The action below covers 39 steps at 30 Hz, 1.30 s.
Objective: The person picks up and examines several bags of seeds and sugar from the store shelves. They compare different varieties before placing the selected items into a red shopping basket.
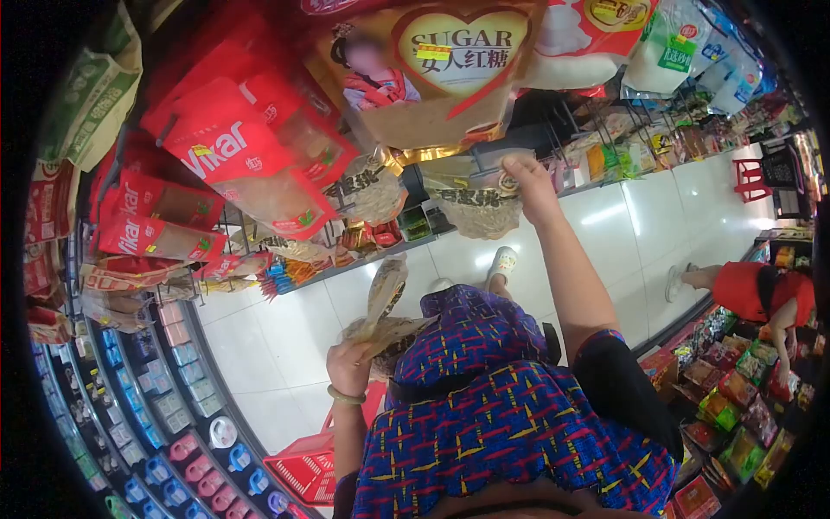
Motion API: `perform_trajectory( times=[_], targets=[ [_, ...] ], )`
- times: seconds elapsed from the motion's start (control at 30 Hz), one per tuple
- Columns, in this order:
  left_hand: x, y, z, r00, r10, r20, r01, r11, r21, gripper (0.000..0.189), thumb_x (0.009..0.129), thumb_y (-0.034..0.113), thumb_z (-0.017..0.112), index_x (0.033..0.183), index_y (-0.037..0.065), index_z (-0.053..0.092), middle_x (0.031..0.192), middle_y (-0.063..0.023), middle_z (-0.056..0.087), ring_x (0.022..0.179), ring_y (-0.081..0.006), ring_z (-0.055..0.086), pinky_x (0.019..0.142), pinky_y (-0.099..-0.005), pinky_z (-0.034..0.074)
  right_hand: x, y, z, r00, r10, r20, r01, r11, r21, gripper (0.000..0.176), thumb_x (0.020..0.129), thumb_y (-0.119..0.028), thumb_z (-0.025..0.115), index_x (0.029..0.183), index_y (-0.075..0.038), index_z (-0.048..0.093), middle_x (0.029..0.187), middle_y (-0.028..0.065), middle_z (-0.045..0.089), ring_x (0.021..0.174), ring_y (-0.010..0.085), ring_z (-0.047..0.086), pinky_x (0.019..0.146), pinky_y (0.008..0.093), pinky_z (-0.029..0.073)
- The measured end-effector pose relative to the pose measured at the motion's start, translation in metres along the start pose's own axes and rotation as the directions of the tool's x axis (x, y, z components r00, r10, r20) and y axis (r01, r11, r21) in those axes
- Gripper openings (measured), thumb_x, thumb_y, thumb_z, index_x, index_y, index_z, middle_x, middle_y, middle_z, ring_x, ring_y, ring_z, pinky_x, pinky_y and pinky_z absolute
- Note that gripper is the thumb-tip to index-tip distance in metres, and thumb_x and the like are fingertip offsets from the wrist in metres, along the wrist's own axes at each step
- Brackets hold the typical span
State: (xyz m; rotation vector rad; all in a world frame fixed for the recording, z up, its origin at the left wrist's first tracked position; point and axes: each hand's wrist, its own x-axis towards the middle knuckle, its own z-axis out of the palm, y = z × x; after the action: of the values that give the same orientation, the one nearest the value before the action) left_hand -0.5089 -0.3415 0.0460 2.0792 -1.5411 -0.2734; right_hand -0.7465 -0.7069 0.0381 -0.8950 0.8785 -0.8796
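My right hand (529,189) is closed on the upper right edge of a clear food bag (477,203) with black lettering and pale brownish contents. This bag is held up at the shelf's front edge, below a large brown sugar bag (432,73). A similar clear bag (372,192) hangs just to its left. Low on the left, by my body, my left hand (349,367) wears a bracelet and is closed around several crinkled clear bags (387,298). Their contents are partly hidden by the hand and the patterned apron.
Red Vikar bags (246,156) hang on the left of the rack. A red shopping basket (303,467) is at lower left, near shelves of bottles (186,450). At right, a person in red (761,290) bends over packaged goods (735,389). Tiled floor (605,251) runs between.
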Motion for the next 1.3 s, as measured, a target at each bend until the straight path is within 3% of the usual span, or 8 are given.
perform_trajectory(
  times=[0.5,0.7,0.73,0.83,0.93,1.1,1.17,1.3],
  targets=[
    [0.033,0.057,0.029,0.995,0.049,0.083,-0.056,0.996,0.076,0.014,0.061,0.005,0.068,0.072,0.014,0.066,0.07,-0.0055,0.06,0.063,-0.0259,0.055,0.058,-0.0359,0.041,0.11,-0.004,0.027,0.998,-0.037,-0.058,0.032,0.995,-0.098,0.034,0.085,-0.017,0.053,0.113,0.0,0.052,0.1,0.0067,0.057,0.098,0.0152,0.052,0.087,0.028,0.039],
    [0.074,0.088,0.041,0.969,0.15,0.197,-0.18,0.972,0.148,0.011,0.062,0.012,0.067,0.073,0.011,0.064,0.074,-0.0052,0.061,0.066,-0.0237,0.056,0.059,-0.0346,0.04,0.042,0.034,-0.004,0.951,-0.31,-0.004,0.3,0.923,-0.242,0.048,0.075,-0.001,0.054,0.122,-0.003,0.047,0.119,0.0108,0.051,0.113,0.0195,0.046,0.097,0.0324,0.034],
    [0.081,0.088,0.044,0.969,0.148,0.2,-0.18,0.972,0.151,0.011,0.062,0.012,0.067,0.073,0.011,0.064,0.074,-0.0052,0.061,0.066,-0.0237,0.056,0.059,-0.0346,0.04,0.022,0.043,-0.017,0.953,-0.172,0.248,0.225,0.953,-0.205,0.05,0.073,-0.002,0.055,0.123,-0.003,0.048,0.123,0.0116,0.049,0.118,0.0194,0.042,0.099,0.0329,0.031],
    [0.097,0.091,0.052,0.928,0.223,0.297,-0.286,0.94,0.187,0.013,0.062,0.012,0.066,0.075,0.011,0.064,0.076,-0.0049,0.061,0.066,-0.0235,0.056,0.06,-0.0344,0.041,-0.034,-0.014,-0.04,0.583,0.372,0.722,-0.216,0.928,-0.304,0.058,0.069,-0.007,0.059,0.126,-0.005,0.049,0.133,0.0124,0.043,0.128,0.0204,0.033,0.106,0.033,0.022],
    [0.119,0.103,0.057,0.931,0.291,0.219,-0.315,0.946,0.08,0.014,0.062,0.01,0.065,0.077,0.011,0.065,0.079,-0.0038,0.062,0.069,-0.0231,0.057,0.063,-0.0342,0.043,-0.026,0.019,-0.074,0.432,0.256,0.865,-0.259,0.954,-0.154,0.064,0.067,-0.011,0.061,0.129,-0.006,0.046,0.135,0.0121,0.041,0.129,0.0218,0.031,0.107,0.033,0.019],
    [0.144,0.119,0.064,0.911,0.342,0.233,-0.355,0.935,0.018,0.015,0.063,0.009,0.065,0.078,0.01,0.065,0.079,-0.0042,0.062,0.069,-0.0226,0.057,0.062,-0.0334,0.043,-0.024,0.013,-0.084,0.525,0.221,0.822,0.036,0.959,-0.281,0.054,0.072,-0.015,0.062,0.125,-0.008,0.052,0.131,0.0126,0.047,0.124,0.0248,0.039,0.104,0.0334,0.026],
    [0.147,0.125,0.062,0.899,0.359,0.251,-0.371,0.929,0.001,0.015,0.063,0.009,0.065,0.078,0.01,0.065,0.079,-0.0045,0.062,0.069,-0.0227,0.057,0.062,-0.033,0.043,-0.029,0.015,-0.069,0.631,-0.055,0.773,0.375,0.895,-0.243,0.037,0.078,-0.021,0.063,0.113,-0.008,0.061,0.119,0.0125,0.056,0.114,0.0246,0.049,0.097,0.035,0.035],
    [0.142,0.132,0.061,0.969,0.14,0.204,-0.129,0.989,-0.067,0.014,0.062,0.002,0.066,0.075,0.008,0.065,0.089,-0.007,0.065,0.071,-0.0228,0.058,0.065,-0.032,0.046,-0.027,0.02,-0.055,0.787,-0.14,0.601,0.406,0.85,-0.335,0.027,0.083,-0.026,0.061,0.1,-0.005,0.066,0.102,0.0119,0.064,0.096,0.0227,0.058,0.084,0.0343,0.044]
  ],
)
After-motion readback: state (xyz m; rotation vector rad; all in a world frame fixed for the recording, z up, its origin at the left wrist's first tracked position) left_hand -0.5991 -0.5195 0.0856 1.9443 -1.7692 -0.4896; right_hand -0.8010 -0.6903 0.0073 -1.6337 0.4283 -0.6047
